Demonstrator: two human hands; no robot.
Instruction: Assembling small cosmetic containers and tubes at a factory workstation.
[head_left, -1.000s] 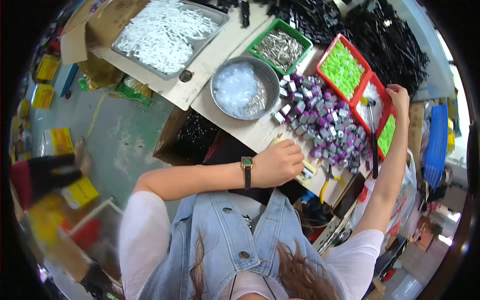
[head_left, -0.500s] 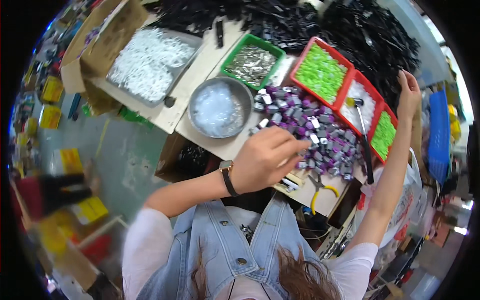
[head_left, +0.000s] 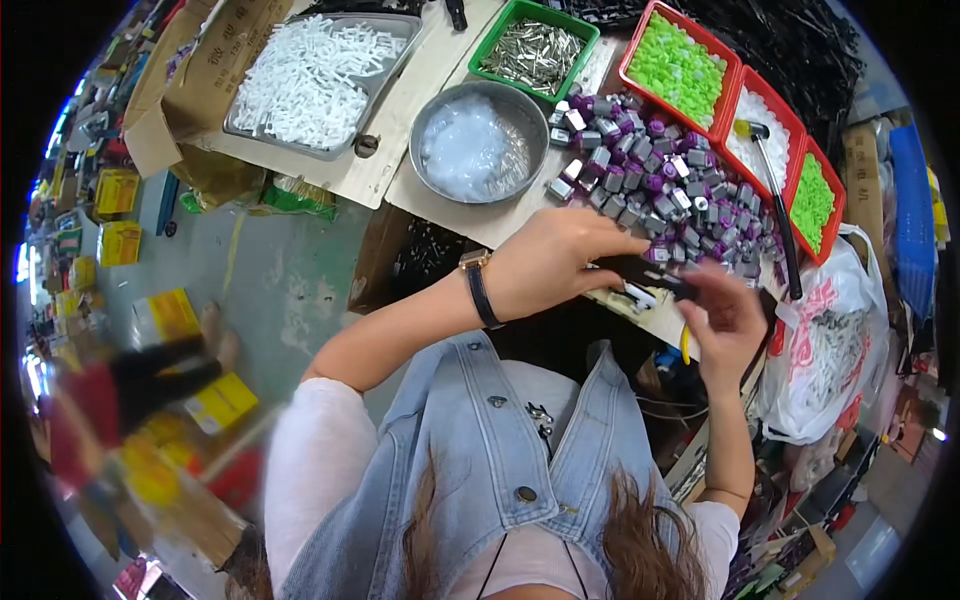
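Over the near edge of the bench, my left hand [head_left: 555, 255], with a watch on its wrist, has its thumb and index finger around one end of a dark plastic piece [head_left: 650, 270]. My right hand [head_left: 728, 320], smeared by motion, closes at the other end; its exact fingertips are blurred. Just beyond both hands lies a heap of small grey and purple motor-like parts [head_left: 650, 180]. A yellow handle [head_left: 685, 343] of the pliers shows beside my right hand, the rest covered. Below my left fingertips is a small white-and-black item [head_left: 638, 296].
A metal bowl [head_left: 545, 150] holds clear and whitish bits. Around it stand a tray of white pieces [head_left: 310, 85], a green tray [head_left: 590, 48] of metal parts and red trays [head_left: 733, 85] of green and white pieces. A black-handled hammer [head_left: 785, 235] lies right; a plastic bag [head_left: 830, 330] hangs there.
My right hand has come back from the black pile at the far right to meet my left hand, bringing a dark piece between them. The view has shifted, and the bench appears higher.
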